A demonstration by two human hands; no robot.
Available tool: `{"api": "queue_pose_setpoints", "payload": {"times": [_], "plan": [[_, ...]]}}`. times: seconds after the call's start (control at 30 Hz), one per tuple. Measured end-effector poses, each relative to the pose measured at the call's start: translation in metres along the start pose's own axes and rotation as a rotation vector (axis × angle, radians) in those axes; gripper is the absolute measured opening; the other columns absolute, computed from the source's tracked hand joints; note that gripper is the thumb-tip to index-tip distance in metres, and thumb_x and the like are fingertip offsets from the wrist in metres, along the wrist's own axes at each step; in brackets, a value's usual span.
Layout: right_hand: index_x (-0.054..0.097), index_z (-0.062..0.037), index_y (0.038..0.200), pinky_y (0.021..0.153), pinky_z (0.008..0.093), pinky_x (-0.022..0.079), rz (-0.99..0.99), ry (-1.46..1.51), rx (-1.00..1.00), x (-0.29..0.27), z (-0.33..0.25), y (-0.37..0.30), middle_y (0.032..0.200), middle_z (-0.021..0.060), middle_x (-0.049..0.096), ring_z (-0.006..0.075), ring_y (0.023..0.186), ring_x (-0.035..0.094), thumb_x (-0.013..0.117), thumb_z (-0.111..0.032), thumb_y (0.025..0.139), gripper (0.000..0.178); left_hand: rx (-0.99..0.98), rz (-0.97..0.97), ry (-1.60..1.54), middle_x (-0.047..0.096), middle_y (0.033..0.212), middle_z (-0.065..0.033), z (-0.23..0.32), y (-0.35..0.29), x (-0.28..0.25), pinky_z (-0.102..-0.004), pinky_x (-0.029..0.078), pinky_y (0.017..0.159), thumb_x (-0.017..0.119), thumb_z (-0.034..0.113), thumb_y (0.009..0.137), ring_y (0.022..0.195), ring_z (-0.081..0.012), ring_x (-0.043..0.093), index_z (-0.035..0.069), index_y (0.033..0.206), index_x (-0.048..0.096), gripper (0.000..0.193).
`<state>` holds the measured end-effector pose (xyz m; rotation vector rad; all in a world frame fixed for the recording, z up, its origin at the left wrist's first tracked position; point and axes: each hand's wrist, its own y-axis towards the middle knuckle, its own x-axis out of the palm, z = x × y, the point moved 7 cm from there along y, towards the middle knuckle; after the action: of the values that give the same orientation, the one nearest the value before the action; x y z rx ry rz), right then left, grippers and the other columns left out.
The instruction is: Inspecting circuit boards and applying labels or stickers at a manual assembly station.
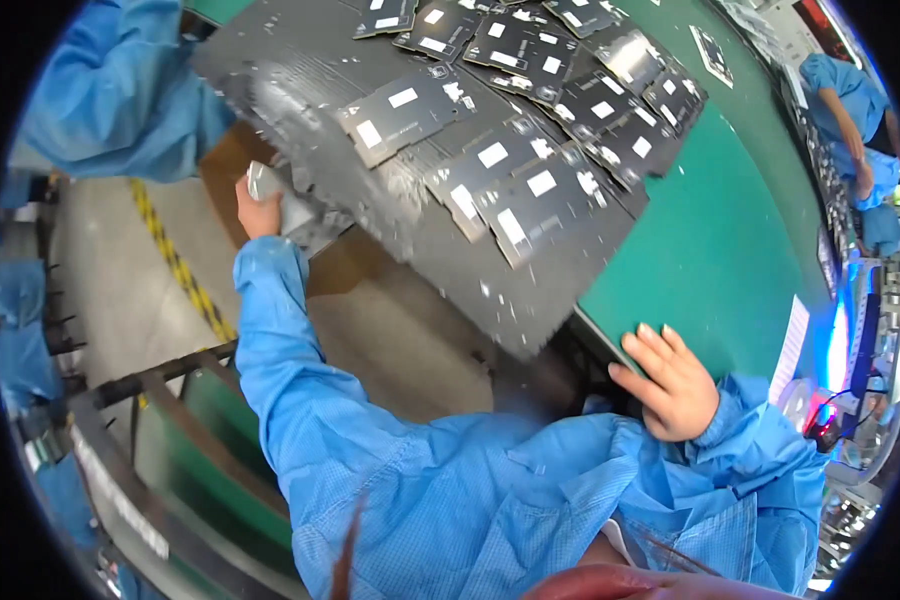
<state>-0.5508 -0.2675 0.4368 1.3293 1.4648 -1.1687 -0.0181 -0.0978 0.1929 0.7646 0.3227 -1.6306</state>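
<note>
As left fingers (pixel 243 199) grip pale material (pixel 261 181), right fingers (pixel 654 352) touch the tabletop (pixel 705 225).

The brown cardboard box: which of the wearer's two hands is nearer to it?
Left. The left hand is at the brown cardboard box; the right hand is well off to the right, at the green tabletop's near edge.

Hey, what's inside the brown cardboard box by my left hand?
Crumpled grey material shows in the cardboard box beside your left hand, which grips a pale piece. The box's bottom and anything under that material are covered.
</note>
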Motion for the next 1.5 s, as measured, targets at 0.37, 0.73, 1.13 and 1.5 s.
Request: {"api": "queue_pose_setpoints", "payload": {"times": [0.37, 0.73, 1.13, 1.5], "plan": [[0.051, -0.0023, 0.114, 0.105, 0.0497, 0.021, 0.205, 0.015, -0.210, -0.022, -0.013, -0.036, 0.132, 0.0162, 0.040, 0.0309, 0.130, 0.028, 0.057, -0.005, 0.064, 0.050, 0.373, 0.244, -0.417, 0.050, 0.113, -0.0137, 0.200, -0.078, -0.249, -0.0341, 0.042, 0.087, 0.076, 0.009, 0.065, 0.100, -0.0230, 0.051, 0.000, 0.121, 0.039, 0.067], [0.034, -0.0018, 0.127, 0.096, 0.0398, 0.037, 0.864, 0.280, 0.154, -0.113, 0.034, -0.136, 0.122, 0.0195, 0.045, 0.0318, 0.116, 0.044, 0.065, -0.017, 0.074, 0.064, 0.651, -0.271, -0.791, 0.057, 0.102, -0.0094, 0.489, -0.248, -0.210, -0.0273, 0.047, 0.075, 0.068, 0.005, 0.075, 0.088, -0.0164, 0.057, 0.000, 0.112, 0.045, 0.044], [0.050, 0.0029, 0.106, 0.047, 0.0281, 0.049, 0.589, 0.743, 0.738, -0.057, 0.137, -0.247, 0.077, 0.0152, 0.061, 0.0167, 0.050, 0.061, 0.056, -0.013, 0.083, 0.029, 0.385, -1.018, -1.128, 0.057, 0.102, -0.0102, 0.573, -0.375, 0.030, -0.0295, 0.047, 0.077, 0.067, 0.004, 0.074, 0.089, -0.0191, 0.057, 0.000, 0.115, 0.045, 0.046], [0.051, 0.0031, 0.096, 0.041, 0.0259, 0.046, 0.918, 0.773, 0.961, -0.058, 0.187, -0.297, 0.073, 0.0121, 0.059, 0.0152, 0.046, 0.058, 0.057, -0.012, 0.079, 0.023, 0.448, -0.830, -1.150, 0.055, 0.104, -0.0079, 0.580, -0.345, 0.118, -0.0273, 0.044, 0.079, 0.070, 0.009, 0.073, 0.091, -0.0160, 0.055, 0.000, 0.118, 0.045, 0.052]]}}
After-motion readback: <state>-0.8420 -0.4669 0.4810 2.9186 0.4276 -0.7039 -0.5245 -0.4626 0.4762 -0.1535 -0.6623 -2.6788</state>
